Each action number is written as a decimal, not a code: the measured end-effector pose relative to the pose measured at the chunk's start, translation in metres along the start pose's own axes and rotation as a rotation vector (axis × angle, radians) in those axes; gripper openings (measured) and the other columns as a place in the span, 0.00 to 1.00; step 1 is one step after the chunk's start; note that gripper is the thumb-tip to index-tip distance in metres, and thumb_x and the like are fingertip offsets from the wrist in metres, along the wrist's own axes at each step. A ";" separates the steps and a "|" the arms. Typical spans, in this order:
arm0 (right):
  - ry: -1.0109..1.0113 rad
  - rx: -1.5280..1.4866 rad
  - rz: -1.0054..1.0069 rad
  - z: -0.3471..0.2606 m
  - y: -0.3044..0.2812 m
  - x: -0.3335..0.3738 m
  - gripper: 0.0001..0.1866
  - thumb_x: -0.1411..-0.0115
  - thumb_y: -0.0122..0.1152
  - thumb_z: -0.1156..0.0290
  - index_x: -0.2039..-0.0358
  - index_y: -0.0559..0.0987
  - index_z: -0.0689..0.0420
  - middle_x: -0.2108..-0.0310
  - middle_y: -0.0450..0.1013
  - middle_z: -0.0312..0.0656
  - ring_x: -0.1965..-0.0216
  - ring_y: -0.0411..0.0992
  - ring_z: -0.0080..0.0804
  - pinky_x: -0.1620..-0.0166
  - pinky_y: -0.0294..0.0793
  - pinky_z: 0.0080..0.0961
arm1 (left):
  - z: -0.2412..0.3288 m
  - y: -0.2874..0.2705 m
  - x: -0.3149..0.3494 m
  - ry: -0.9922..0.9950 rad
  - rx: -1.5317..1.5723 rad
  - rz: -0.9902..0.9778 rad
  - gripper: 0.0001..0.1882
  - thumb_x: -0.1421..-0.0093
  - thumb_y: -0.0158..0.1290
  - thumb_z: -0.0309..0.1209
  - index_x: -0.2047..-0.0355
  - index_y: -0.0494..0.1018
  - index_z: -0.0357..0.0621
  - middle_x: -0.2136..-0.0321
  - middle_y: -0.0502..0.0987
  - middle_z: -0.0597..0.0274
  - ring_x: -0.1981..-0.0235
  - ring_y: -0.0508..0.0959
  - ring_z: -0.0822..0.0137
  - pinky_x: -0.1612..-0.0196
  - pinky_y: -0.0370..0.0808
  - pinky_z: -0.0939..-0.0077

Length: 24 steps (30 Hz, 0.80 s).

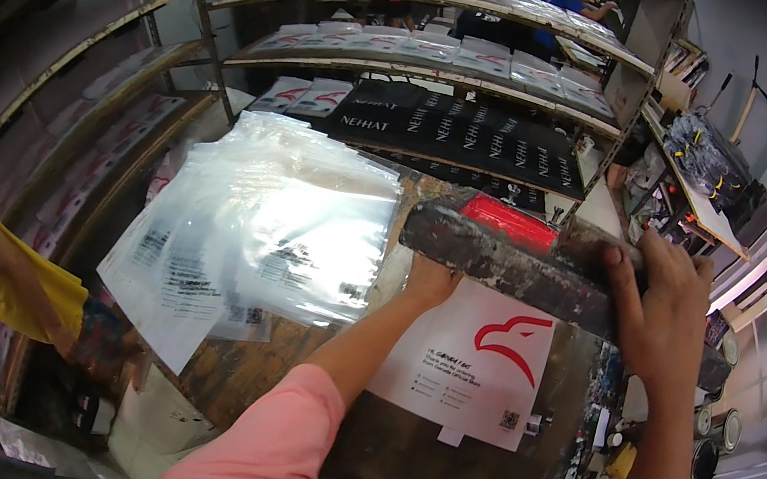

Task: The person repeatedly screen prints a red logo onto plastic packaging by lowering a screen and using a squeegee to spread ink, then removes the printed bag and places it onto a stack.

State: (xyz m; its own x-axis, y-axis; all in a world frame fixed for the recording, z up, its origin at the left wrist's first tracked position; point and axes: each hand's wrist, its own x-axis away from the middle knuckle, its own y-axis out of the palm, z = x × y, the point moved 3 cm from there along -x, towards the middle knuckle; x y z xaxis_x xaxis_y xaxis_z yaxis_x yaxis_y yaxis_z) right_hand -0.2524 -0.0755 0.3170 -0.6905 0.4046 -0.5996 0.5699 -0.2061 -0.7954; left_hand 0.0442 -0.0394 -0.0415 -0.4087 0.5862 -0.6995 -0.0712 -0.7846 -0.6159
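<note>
A white sheet-like plastic bag [457, 374] with a red bird-head print and small dark text lies flat on the brown, stained board [428, 460] in front of me. Above its far edge is the ink-stained bar of a printing screen frame [509, 276], tilted up, with bright red ink [508, 222] behind it. My right hand [656, 306] is closed around the frame at its right part, thumb on the near side. My left hand [434, 284] reaches beneath the bar by the bag's far left corner; its fingers are hidden there.
A fanned pile of clear, printed plastic bags [309, 197] lies left of the board. Shelves [431, 75] with more bags stand ahead and left. A person in yellow [13, 269] is at the left; others are farther back. Several cans [725, 429] stand at the right.
</note>
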 end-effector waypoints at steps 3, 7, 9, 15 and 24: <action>0.008 0.027 0.050 0.008 0.007 -0.016 0.27 0.31 0.58 0.48 0.71 0.72 0.63 0.70 0.72 0.53 0.64 0.70 0.56 0.50 0.64 0.44 | 0.016 0.005 0.001 0.026 0.051 0.162 0.17 0.37 0.60 0.35 0.49 0.80 0.45 0.50 0.79 0.39 0.45 0.75 0.36 0.45 0.72 0.43; 0.070 0.037 -0.053 0.014 -0.008 -0.030 0.30 0.30 0.55 0.44 0.68 0.74 0.64 0.70 0.72 0.56 0.63 0.69 0.58 0.51 0.64 0.46 | 0.035 0.002 -0.015 -0.058 0.074 -0.067 0.14 0.35 0.59 0.37 0.56 0.84 0.41 0.60 0.82 0.38 0.55 0.81 0.36 0.51 0.77 0.48; 0.093 -0.046 -0.051 0.019 0.005 -0.045 0.32 0.29 0.52 0.42 0.66 0.75 0.65 0.69 0.73 0.57 0.61 0.69 0.59 0.51 0.65 0.47 | 0.025 -0.045 -0.013 -0.301 0.188 -0.124 0.14 0.33 0.58 0.36 0.58 0.84 0.37 0.64 0.83 0.38 0.60 0.83 0.36 0.55 0.79 0.51; 0.163 0.124 -0.152 0.014 0.002 -0.017 0.32 0.27 0.53 0.45 0.47 0.79 0.67 0.50 0.76 0.59 0.44 0.71 0.56 0.38 0.65 0.41 | -0.025 -0.196 0.093 -0.841 0.187 0.261 0.17 0.27 0.56 0.35 0.59 0.83 0.29 0.77 0.83 0.51 0.76 0.73 0.74 0.69 0.73 0.68; 0.011 -0.019 0.067 0.010 0.010 -0.003 0.32 0.29 0.53 0.43 0.60 0.79 0.66 0.67 0.77 0.59 0.62 0.72 0.60 0.51 0.68 0.46 | -0.201 -0.440 0.227 -1.039 -0.448 0.304 0.21 0.29 0.56 0.43 0.56 0.82 0.33 0.64 0.84 0.43 0.62 0.83 0.49 0.56 0.76 0.54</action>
State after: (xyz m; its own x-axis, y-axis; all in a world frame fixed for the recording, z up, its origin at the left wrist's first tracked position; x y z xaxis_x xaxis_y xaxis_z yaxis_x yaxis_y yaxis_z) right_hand -0.2489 -0.0873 0.3101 -0.6458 0.4004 -0.6501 0.6231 -0.2159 -0.7518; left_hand 0.1656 0.4794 -0.0025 -0.9156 -0.2222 -0.3351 0.3992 -0.6013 -0.6921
